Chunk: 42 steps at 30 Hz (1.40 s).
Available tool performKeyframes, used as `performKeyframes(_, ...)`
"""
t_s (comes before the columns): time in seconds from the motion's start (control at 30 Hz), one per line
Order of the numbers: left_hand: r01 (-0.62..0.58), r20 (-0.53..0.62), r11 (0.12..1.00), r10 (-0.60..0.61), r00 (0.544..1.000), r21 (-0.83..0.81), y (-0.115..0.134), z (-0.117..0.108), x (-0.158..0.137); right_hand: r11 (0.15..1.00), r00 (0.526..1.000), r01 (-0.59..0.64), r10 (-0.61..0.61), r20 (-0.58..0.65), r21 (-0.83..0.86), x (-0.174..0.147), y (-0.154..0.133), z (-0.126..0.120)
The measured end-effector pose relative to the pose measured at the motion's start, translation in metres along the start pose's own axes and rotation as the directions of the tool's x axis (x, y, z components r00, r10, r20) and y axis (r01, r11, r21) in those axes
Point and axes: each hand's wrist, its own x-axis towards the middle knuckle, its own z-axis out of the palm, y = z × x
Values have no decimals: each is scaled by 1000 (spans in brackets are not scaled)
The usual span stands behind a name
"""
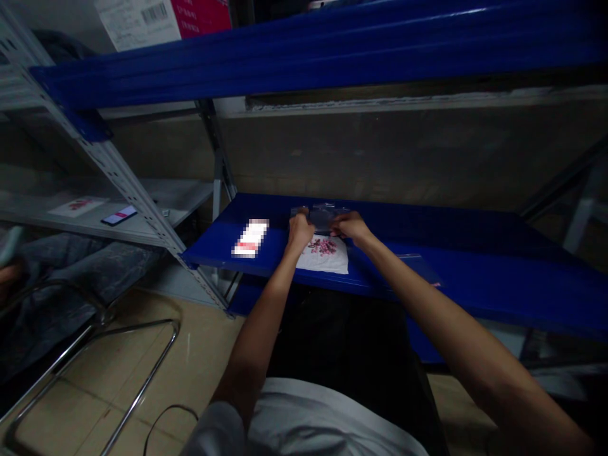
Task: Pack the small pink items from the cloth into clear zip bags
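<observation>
On the blue shelf [468, 272], a small clear plastic bag [323, 215] lies between my two hands. My left hand [300, 230] is closed at the bag's left side; its fingertips are too dark to show what they grip. From the right, my right hand [351, 227] pinches at the bag's edge. Just in front of them a white sheet [316, 261], cloth or paper, carries a heap of small pink and dark red pieces [327, 246]. A flat clear zip bag [418, 268] rests near my right forearm.
A lit, blurred-out screen [251, 239] lies left of my hands. A blue beam [304, 57] crosses above, with a box [161, 22] on it. On the neighbouring grey shelf are a phone [118, 215] and a sheet with reddish pieces [78, 206]. A metal chair frame [142, 392] stands lower left, beside another person's leg.
</observation>
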Motion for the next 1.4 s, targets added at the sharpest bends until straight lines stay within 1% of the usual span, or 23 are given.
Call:
performKeyframes(0.1,-27,22,996,26,999,82,-1,2,21,997,1000,6,-8,-29,-80,17,1,12)
performKeyframes(0.2,-57,43,991,53,998,117,0,6,29,981,998,26,-37,-50,-194,26,5,19)
performKeyframes(0.3,-73,74,985,62,995,155,1,10,26,953,994,49,-76,-79,-298,28,7,22)
performKeyframes(0.4,-83,84,978,68,994,190,2,13,21,930,989,69,-112,-99,-362,24,8,21)
performKeyframes(0.53,-83,71,971,68,995,225,5,8,15,897,980,105,-167,-110,-429,17,11,18)
performKeyframes(0.63,-55,23,976,51,998,211,18,-1,0,901,968,120,-200,-154,-416,16,12,13)
performKeyframes(0.67,-39,5,986,38,999,162,26,-1,-12,912,961,129,-212,-179,-390,17,11,11)
performKeyframes(0.7,-22,-9,997,22,1000,75,35,0,-28,924,952,138,-222,-209,-356,18,10,8)
performKeyframes(0.73,-20,21,999,21,1000,-46,46,3,-48,938,943,144,-227,-244,-315,20,8,6)
performKeyframes(0.77,-22,86,979,40,995,-201,59,9,-72,953,935,146,-221,-279,-267,22,6,2)
performKeyframes(0.8,-1,176,931,71,982,-366,72,17,-98,968,928,140,-201,-312,-207,24,4,-1)
performKeyframes(0.83,58,245,861,79,966,-505,86,26,-125,983,926,129,-168,-339,-133,26,2,-6)
performKeyframes(0.9,184,263,684,13,965,-706,111,45,-173,993,927,107,-84,-365,45,28,-1,-18)
performKeyframes(0.93,237,268,592,-36,963,-770,121,52,-192,986,928,101,-45,-369,133,29,-1,-25)
performKeyframes(1.0,323,305,438,-112,946,-839,135,62,-216,956,926,93,19,-376,277,28,-1,-41)
performKeyframes(1.07,392,360,325,-156,920,-861,142,65,-225,921,918,94,67,-390,378,26,1,-57)
performKeyframes(1.1,424,390,289,-168,905,-858,143,65,-226,901,913,99,87,-399,423,24,3,-64)
performKeyframes(1.17,483,449,269,-181,875,-833,144,65,-227,862,898,117,121,-424,493,19,7,-75)
performKeyframes(1.23,527,494,297,-183,850,-796,143,66,-230,839,881,136,141,-452,527,13,10,-84)
performKeyframes(1.33,561,535,322,-173,827,-763,142,68,-238,830,871,139,157,-466,540,4,15,-93)
performKeyframes(1.4,580,560,295,-160,813,-759,140,71,-244,826,869,138,164,-467,546,1,17,-100)
